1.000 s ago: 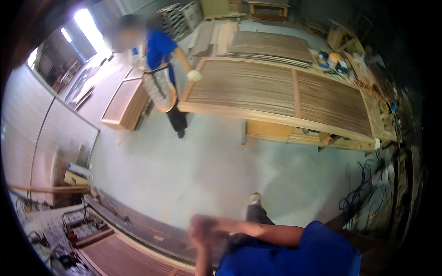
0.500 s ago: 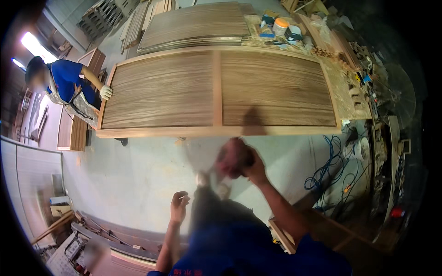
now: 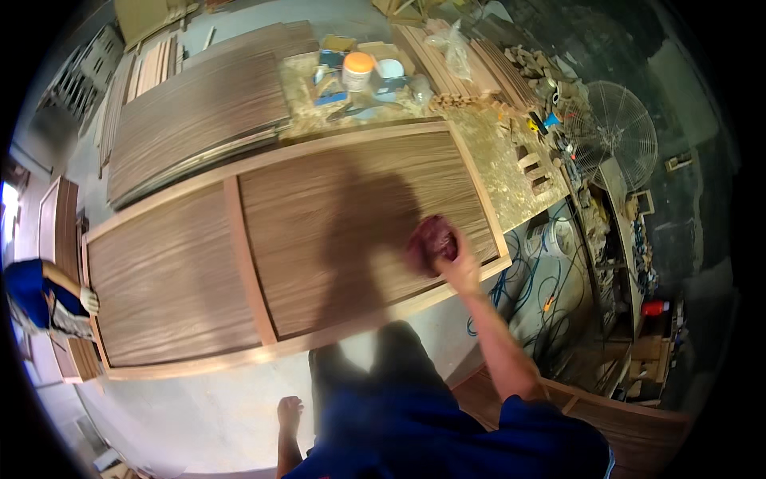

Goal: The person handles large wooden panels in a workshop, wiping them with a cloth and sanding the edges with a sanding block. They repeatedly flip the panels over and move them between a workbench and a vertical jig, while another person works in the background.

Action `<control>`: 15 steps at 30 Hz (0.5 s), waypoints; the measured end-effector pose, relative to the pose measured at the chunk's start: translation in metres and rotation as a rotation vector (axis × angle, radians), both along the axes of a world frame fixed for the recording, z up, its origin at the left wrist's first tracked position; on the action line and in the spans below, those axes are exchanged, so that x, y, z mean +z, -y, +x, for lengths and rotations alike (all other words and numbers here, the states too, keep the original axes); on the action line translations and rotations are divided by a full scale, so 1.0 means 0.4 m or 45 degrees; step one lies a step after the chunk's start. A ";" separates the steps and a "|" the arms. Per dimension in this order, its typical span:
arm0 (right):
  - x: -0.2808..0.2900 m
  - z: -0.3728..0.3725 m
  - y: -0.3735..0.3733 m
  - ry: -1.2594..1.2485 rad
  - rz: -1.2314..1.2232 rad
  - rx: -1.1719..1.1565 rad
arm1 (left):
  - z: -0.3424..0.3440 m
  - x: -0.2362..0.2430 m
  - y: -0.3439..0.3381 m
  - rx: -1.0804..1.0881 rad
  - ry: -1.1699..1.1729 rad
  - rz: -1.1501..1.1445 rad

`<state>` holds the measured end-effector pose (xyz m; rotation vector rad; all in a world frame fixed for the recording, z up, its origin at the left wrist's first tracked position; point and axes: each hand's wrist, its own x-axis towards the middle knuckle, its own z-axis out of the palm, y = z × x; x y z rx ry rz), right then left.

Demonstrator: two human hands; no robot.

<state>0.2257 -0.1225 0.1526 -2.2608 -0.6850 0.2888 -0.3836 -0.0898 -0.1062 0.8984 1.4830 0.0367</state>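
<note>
My right hand (image 3: 459, 263) grips a dark red, crumpled bundle, perhaps a cloth (image 3: 431, 239), over the right section of a framed wood-grain panel (image 3: 159, 287), near its front edge. A centre bar divides the panel in two, and a shadow falls across the right half. Low beside my legs hangs my left hand (image 3: 289, 411), its fingers loosely bent and apart, with nothing clearly visible in them. At the panel's left end a co-worker's gloved hand (image 3: 89, 300) rests on the frame.
Behind are stacked boards (image 3: 191, 96) and a chipboard bench (image 3: 519, 191) with an orange-lidded tub (image 3: 357, 76), strips and tools. At the right stand a caged fan (image 3: 610, 132), a white bucket (image 3: 550, 238) and tangled blue hoses (image 3: 511, 283). Another panel (image 3: 606, 431) lies behind me, lower right.
I have turned and stepped up to the panel, which now fills more of the view. My right hand has moved forward over it with the red bundle; the co-worker appears farther left.
</note>
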 end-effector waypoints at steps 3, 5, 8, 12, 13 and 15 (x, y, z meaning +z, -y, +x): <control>-0.011 0.351 0.056 0.277 0.120 -0.166 | 0.069 0.020 0.025 0.157 -0.022 -0.098; -0.044 0.615 0.064 0.607 0.075 -0.267 | 0.118 0.020 0.067 0.406 -0.050 -0.132; -0.091 0.946 0.092 0.850 -0.035 -0.334 | 0.208 0.075 0.180 0.543 -0.171 -0.130; -0.076 1.224 -0.026 0.846 -0.106 -0.206 | 0.297 0.082 0.412 0.146 -0.174 0.025; -0.062 1.234 -0.072 0.783 -0.136 -0.134 | 0.295 0.069 0.473 -0.153 -0.269 0.091; -0.112 1.231 -0.184 0.847 -0.217 0.162 | 0.349 0.100 0.577 -0.560 -0.372 0.138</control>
